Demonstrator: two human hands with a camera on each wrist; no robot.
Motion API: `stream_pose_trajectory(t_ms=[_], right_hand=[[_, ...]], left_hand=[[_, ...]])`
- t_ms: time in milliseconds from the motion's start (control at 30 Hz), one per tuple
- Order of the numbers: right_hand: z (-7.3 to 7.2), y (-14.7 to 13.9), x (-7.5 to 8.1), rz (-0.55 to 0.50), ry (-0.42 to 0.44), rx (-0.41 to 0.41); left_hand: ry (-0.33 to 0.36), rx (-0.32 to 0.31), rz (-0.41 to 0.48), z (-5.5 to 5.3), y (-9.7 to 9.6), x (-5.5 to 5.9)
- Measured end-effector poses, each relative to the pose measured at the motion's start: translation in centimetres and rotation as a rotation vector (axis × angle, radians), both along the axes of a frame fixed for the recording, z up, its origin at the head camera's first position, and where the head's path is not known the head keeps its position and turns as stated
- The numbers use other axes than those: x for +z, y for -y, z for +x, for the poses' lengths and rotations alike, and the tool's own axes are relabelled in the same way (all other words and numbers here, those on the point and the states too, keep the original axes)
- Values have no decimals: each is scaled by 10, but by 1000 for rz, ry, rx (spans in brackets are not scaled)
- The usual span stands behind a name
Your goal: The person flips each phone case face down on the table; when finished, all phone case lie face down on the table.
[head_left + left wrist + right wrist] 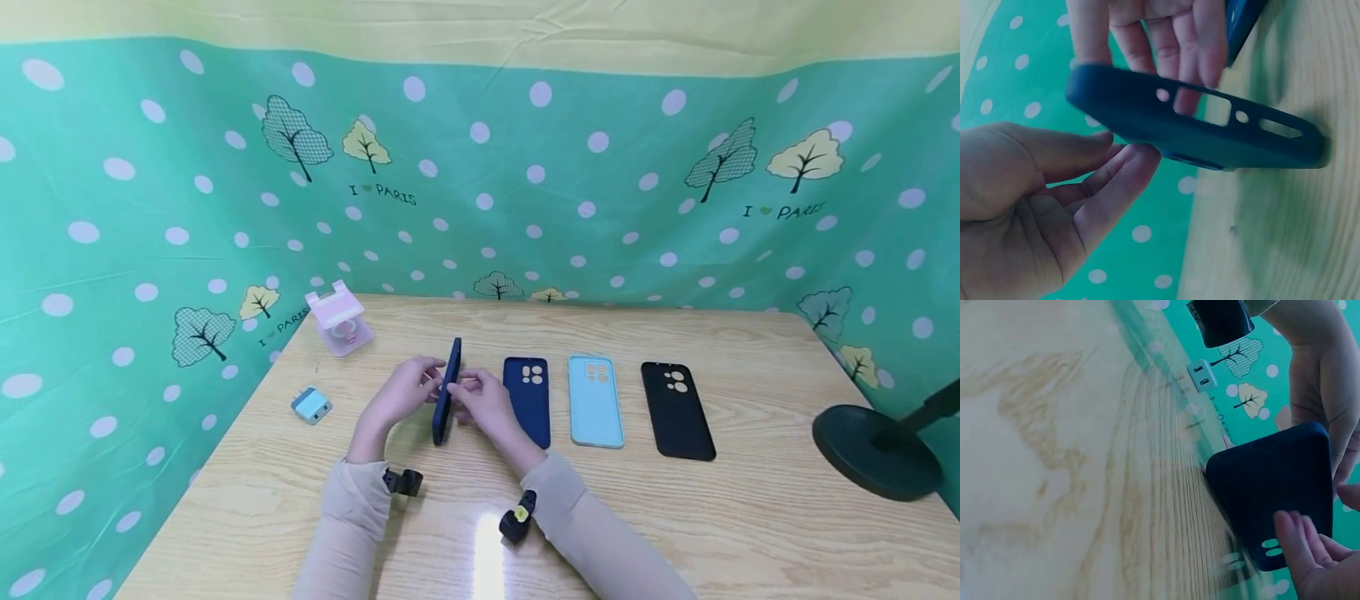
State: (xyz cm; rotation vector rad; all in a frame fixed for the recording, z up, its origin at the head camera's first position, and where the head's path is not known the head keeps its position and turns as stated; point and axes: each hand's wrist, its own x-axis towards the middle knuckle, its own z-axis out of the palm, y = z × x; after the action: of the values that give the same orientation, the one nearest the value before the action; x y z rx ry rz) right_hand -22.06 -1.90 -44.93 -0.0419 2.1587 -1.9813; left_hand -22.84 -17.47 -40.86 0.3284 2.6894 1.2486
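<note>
Left of centre over the tabletop (765, 525), both forearms (348, 517) slant inward, bent at the wrist. Between the left hand (405, 390) and right hand (491, 408), their bent fingers nearly closed, a dark-blue phone case (443, 417) is gripped steeply on edge.

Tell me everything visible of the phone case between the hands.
The phone case is dark blue, slim, round-cornered, apparently soft plastic. One short edge has two round holes, a rectangle and a slot; the back, camera cutouts. It looks empty, held on edge over the table by the left hand and right hand.
</note>
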Motion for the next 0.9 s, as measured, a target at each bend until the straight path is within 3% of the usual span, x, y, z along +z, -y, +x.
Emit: stream_pose_trajectory(t_ms=[267, 400, 633, 900], right_hand=[[-1, -5, 0, 63, -8, -51], [0, -8, 3, 96, -4, -69], [-2, -16, 2, 215, -27, -51], [-4, -20, -4, 417, -30, 23]], left_hand=[[89, -110, -102, -2, 0, -11], [100, -126, -161, -3, 1, -16], [86, -118, -213, -5, 4, -23], [79, -52, -282, -7, 7, -27]])
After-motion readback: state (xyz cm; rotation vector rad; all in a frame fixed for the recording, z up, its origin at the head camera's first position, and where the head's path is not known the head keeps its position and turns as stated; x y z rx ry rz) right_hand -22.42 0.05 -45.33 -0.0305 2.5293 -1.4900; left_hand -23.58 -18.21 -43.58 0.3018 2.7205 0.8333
